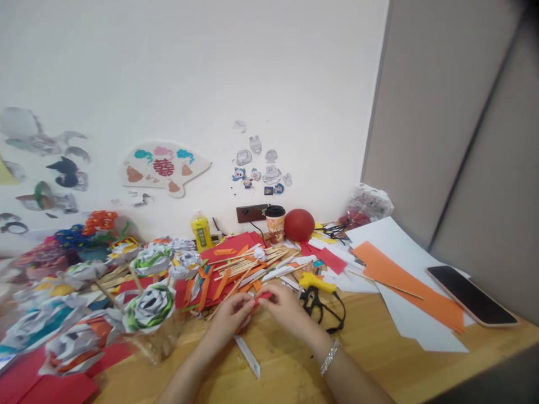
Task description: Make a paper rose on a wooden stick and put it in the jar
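Observation:
My left hand (234,310) and my right hand (282,307) meet over the front middle of the wooden table, fingertips pinched together. Between them is a small folded piece of red paper (264,296), mostly covered by my fingers. A white paper strip (247,356) extends below my left hand; whether it joins the red paper I cannot tell. Just beyond my hands lies a heap of thin wooden sticks (248,264) and orange paper strips (222,284). Black-handled scissors (312,302) and a yellow glue gun (318,282) rest close to my right hand.
Paper flowers (149,307) crowd the left side, with red paper (50,387) in front. At the back stand a yellow bottle (202,231), a lidded cup (275,225) and a red balloon (299,224). Orange paper (404,280), white sheets (415,325) and a phone (471,296) lie right.

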A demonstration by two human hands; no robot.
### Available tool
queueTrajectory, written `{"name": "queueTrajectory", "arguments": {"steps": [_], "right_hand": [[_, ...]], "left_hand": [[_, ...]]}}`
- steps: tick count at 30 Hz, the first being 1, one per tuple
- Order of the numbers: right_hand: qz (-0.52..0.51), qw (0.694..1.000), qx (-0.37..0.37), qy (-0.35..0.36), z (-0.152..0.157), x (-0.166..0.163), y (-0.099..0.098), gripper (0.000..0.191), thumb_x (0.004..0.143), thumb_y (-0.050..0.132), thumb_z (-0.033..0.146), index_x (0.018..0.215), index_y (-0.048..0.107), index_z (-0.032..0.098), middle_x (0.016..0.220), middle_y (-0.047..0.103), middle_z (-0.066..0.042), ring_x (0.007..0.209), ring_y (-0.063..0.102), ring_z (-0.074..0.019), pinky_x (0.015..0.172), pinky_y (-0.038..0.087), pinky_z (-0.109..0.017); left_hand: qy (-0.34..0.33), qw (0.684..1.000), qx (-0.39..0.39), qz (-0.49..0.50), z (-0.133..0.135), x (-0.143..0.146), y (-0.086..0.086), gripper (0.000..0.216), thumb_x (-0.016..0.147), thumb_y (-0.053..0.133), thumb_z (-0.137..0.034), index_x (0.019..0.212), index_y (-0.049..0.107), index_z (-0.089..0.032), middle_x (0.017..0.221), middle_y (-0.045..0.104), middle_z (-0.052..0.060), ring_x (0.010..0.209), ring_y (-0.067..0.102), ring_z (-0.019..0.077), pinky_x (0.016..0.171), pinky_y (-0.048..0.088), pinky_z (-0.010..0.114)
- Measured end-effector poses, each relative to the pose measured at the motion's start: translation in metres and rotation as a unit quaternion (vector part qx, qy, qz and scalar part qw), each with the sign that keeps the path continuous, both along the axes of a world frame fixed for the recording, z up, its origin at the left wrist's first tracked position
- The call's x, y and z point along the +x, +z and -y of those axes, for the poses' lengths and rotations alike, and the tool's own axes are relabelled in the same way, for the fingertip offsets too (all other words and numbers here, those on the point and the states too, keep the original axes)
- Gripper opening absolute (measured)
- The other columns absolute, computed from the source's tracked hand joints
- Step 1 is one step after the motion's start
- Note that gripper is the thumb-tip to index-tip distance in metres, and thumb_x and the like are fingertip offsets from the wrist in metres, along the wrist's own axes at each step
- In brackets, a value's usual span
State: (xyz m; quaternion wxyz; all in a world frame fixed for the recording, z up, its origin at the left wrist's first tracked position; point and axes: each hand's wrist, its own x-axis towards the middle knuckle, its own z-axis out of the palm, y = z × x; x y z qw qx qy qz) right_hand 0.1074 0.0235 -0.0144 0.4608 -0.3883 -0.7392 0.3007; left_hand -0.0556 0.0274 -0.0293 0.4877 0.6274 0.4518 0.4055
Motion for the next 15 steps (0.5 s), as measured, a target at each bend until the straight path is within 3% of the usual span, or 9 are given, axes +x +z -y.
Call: {"name": "queueTrajectory", "arguments": {"steps": [5,10,12,15], "right_hand": [[-0.002,0.999,0.012,-0.032,-0.0028,0.001,-0.0007,0.012,0.074,0.058,0.013,0.082,0.064,0.018,0.082,0.064,-0.002,0.077,0.057,-0.0138,0.069,0.043,-0.023],[0.2,0.966,0.146,-0.076,-0.0017,0.0035,-0.0028,0.006,0.073,0.064,0.024,0.077,0.066,0.021,0.081,0.064,-0.003,0.086,0.052,-0.0187,0.078,0.037,-0.03],[0.246,0.953,0.163,-0.061,-0.0003,0.0034,-0.004,0.006,0.076,0.06,0.024,0.078,0.065,0.021,0.078,0.064,-0.003,0.083,0.053,-0.0173,0.077,0.036,-0.028],[0.232,0.964,0.128,-0.034,0.0022,0.0024,-0.0048,0.011,0.081,0.054,0.022,0.079,0.065,0.02,0.074,0.064,-0.001,0.073,0.055,-0.0132,0.067,0.037,-0.022]], "left_hand": [[0.017,0.998,0.046,-0.051,0.0026,-0.0023,0.0073,0.028,0.073,0.055,-0.042,0.072,0.058,-0.014,0.052,0.046,-0.005,0.044,0.039,0.0078,0.044,0.031,0.019],[0.024,0.964,0.181,-0.194,0.0009,-0.005,0.0088,0.019,0.072,0.055,-0.031,0.063,0.061,-0.015,0.064,0.059,0.002,0.063,0.052,0.0155,0.06,0.038,0.024],[0.033,0.962,0.182,-0.201,-0.0003,-0.0062,0.0087,0.019,0.071,0.056,-0.031,0.063,0.061,-0.015,0.062,0.059,0.002,0.062,0.052,0.0157,0.059,0.038,0.024],[0.055,0.98,0.123,-0.145,-0.0015,-0.0086,0.0093,0.021,0.067,0.059,-0.033,0.059,0.057,-0.014,0.054,0.054,0.0,0.052,0.049,0.0135,0.05,0.037,0.023]]}}
